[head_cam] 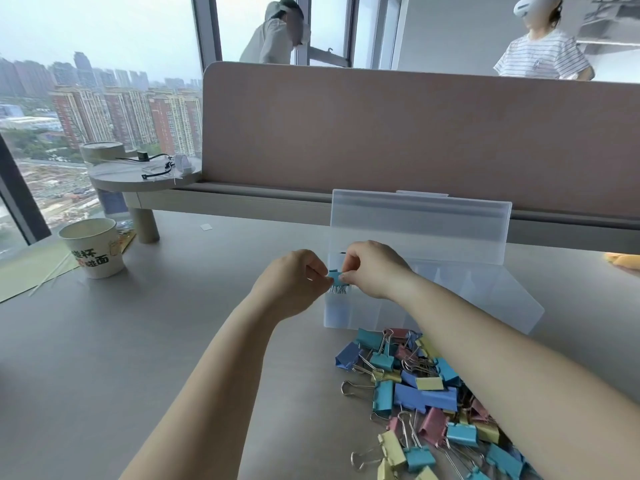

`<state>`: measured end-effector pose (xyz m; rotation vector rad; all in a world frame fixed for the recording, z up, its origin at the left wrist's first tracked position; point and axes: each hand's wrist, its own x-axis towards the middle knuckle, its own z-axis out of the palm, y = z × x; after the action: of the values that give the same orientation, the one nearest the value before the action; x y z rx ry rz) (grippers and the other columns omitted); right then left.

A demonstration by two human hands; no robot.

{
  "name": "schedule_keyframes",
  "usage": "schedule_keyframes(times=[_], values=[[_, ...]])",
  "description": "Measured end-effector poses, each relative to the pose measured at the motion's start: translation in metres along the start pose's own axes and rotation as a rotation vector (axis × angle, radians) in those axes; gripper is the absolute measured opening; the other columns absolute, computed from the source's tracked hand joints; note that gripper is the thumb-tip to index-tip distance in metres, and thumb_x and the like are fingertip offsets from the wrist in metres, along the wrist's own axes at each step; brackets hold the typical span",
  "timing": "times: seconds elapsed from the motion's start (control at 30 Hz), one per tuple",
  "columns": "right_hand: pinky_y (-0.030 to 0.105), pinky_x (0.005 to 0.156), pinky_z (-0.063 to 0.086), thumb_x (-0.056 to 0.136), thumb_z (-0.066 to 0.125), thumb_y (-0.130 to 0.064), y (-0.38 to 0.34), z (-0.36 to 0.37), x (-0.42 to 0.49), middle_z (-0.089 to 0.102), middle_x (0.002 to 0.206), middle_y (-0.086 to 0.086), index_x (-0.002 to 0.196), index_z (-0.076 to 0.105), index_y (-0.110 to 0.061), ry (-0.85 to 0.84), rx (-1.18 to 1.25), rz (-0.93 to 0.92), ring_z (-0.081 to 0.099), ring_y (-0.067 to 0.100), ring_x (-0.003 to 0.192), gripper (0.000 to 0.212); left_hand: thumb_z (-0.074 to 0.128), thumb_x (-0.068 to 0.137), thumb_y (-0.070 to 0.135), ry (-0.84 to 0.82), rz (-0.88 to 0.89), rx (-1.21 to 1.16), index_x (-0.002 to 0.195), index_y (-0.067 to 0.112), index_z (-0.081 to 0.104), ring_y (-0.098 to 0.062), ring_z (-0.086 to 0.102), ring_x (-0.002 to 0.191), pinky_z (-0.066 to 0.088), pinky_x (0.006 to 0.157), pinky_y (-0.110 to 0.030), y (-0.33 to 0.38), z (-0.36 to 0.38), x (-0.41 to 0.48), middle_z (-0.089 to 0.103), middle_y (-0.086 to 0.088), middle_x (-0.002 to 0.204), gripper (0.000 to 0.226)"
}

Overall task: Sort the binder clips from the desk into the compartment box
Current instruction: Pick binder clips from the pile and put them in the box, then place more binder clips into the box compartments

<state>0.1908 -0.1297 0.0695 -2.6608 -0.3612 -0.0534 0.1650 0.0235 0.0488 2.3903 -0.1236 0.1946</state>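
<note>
Desk: pale grey, runs under everything. Pink partition stands behind the compartment box.

Compartment box: clear plastic, lid tipped up at the back, narrow cells open to the top. This is the landmark.

Pile of binder clips: blue, teal, yellow and pink, mixed sizes, loose on the desk just in front of the box, toward its right half. Most of the sorting looks undone.

Paper cup: well to the left of the box, clear of the work.

Risks, as judged:
- The right forearm crosses directly above the pile. A low pull back would drag clips along the desk or snag a wire handle.
- The box looks light. A nudge on its front wall could slide it toward the partition or tip the lid shut.
- Cell walls are clear and close together, so an off-centre release would land in the neighbouring cell.

Left hand: just left of the box's left end, knuckles up, fingers curled, fingertips pinching.

Right hand: above the box's left end, wrist bent down, fingers curled to the same point.

Small blue clip: pinched between both hands, over the box's leftmost cell and not yet let go. Silver wire shows just beneath it. Cannot tell whether that is its own handles or clips already in the cell.
</note>
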Motion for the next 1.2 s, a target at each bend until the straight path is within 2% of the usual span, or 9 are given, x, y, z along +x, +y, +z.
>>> schedule_keyframes(times=[0.27, 0.4, 0.5, 0.57, 0.77, 0.83, 0.93, 1.07, 1.2], values=[[0.036, 0.077, 0.05, 0.084, 0.07, -0.017, 0.003, -0.006, 0.002, 0.064, 0.096, 0.006, 0.083, 0.062, -0.016, -0.15, 0.158, 0.039, 0.058, 0.023, 0.092, 0.008, 0.068, 0.082, 0.031, 0.01, -0.002, -0.033, 0.089, 0.021, 0.065, -0.016, 0.064, 0.085, 0.057, 0.079, -0.037, 0.0, 0.0, -0.002, 0.065, 0.008, 0.087, 0.013], [0.038, 0.079, 0.052, 0.084, 0.07, -0.025, 0.002, 0.002, 0.005, 0.065, 0.093, 0.003, 0.085, 0.064, -0.018, -0.111, -0.014, 0.033, 0.06, 0.023, 0.09, 0.009, 0.067, 0.083, 0.031, 0.009, -0.001, -0.03, 0.092, 0.019, 0.065, -0.016, 0.063, 0.085, 0.057, 0.079, -0.036, 0.0, 0.001, -0.001, 0.064, 0.007, 0.088, 0.015], [0.034, 0.072, 0.049, 0.084, 0.069, -0.031, -0.001, 0.006, 0.006, 0.069, 0.089, 0.002, 0.086, 0.071, -0.018, -0.077, -0.162, 0.048, 0.062, 0.025, 0.087, 0.013, 0.066, 0.083, 0.031, 0.015, 0.004, -0.033, 0.088, 0.022, 0.063, -0.016, 0.064, 0.083, 0.057, 0.075, -0.035, -0.001, 0.002, -0.001, 0.064, 0.008, 0.086, 0.011], [0.03, 0.068, 0.045, 0.083, 0.069, -0.032, -0.001, 0.005, 0.005, 0.07, 0.088, 0.0, 0.084, 0.073, -0.02, -0.033, -0.175, 0.042, 0.062, 0.025, 0.084, 0.013, 0.065, 0.083, 0.031, 0.018, 0.009, -0.033, 0.085, 0.024, 0.061, -0.016, 0.064, 0.08, 0.056, 0.073, -0.035, -0.003, 0.001, -0.002, 0.063, 0.012, 0.082, 0.009], [0.032, 0.078, 0.047, 0.089, 0.063, -0.022, 0.01, -0.016, -0.015, 0.065, 0.085, -0.002, 0.087, 0.071, -0.01, 0.107, 0.234, -0.03, 0.059, 0.019, 0.085, 0.014, 0.061, 0.087, 0.034, 0.062, 0.05, -0.007, 0.096, 0.025, 0.061, -0.011, 0.058, 0.084, 0.052, 0.077, -0.03, -0.002, -0.004, -0.007, 0.061, 0.015, 0.088, 0.013], [0.028, 0.075, 0.046, 0.089, 0.063, -0.023, 0.018, -0.025, -0.031, 0.065, 0.085, -0.004, 0.088, 0.07, -0.012, 0.158, 0.303, -0.056, 0.059, 0.015, 0.084, 0.014, 0.061, 0.088, 0.032, 0.117, 0.084, 0.015, 0.097, 0.025, 0.059, -0.012, 0.057, 0.086, 0.051, 0.078, -0.031, 0.002, -0.011, -0.012, 0.057, 0.019, 0.083, 0.011], [0.025, 0.073, 0.046, 0.088, 0.064, -0.024, 0.033, -0.032, -0.061, 0.064, 0.082, -0.009, 0.086, 0.069, -0.018, 0.202, 0.324, -0.081, 0.059, 0.012, 0.082, 0.008, 0.063, 0.086, 0.027, 0.145, 0.145, 0.033, 0.089, 0.026, 0.058, -0.011, 0.054, 0.077, 0.048, 0.072, -0.029, 0.014, -0.02, -0.025, 0.055, 0.019, 0.078, 0.006], [0.019, 0.069, 0.044, 0.088, 0.065, -0.024, 0.053, -0.037, -0.101, 0.065, 0.082, -0.011, 0.086, 0.069, -0.023, 0.211, 0.319, -0.077, 0.058, 0.005, 0.079, 0.005, 0.066, 0.085, 0.025, -0.055, 0.166, 0.098, 0.088, 0.023, 0.064, -0.013, 0.058, 0.075, 0.049, 0.073, -0.029, 0.03, -0.014, -0.051, 0.062, 0.013, 0.083, 0.005], [0.02, 0.07, 0.046, 0.087, 0.067, -0.023, 0.068, -0.037, -0.124, 0.068, 0.085, -0.01, 0.087, 0.071, -0.025, 0.065, 0.26, -0.031, 0.061, 0.009, 0.081, 0.005, 0.068, 0.083, 0.029, -0.261, 0.118, 0.252, 0.1, 0.024, 0.065, -0.01, 0.059, 0.08, 0.049, 0.077, -0.024, 0.031, 0.006, -0.068, 0.066, 0.008, 0.098, 0.018]])
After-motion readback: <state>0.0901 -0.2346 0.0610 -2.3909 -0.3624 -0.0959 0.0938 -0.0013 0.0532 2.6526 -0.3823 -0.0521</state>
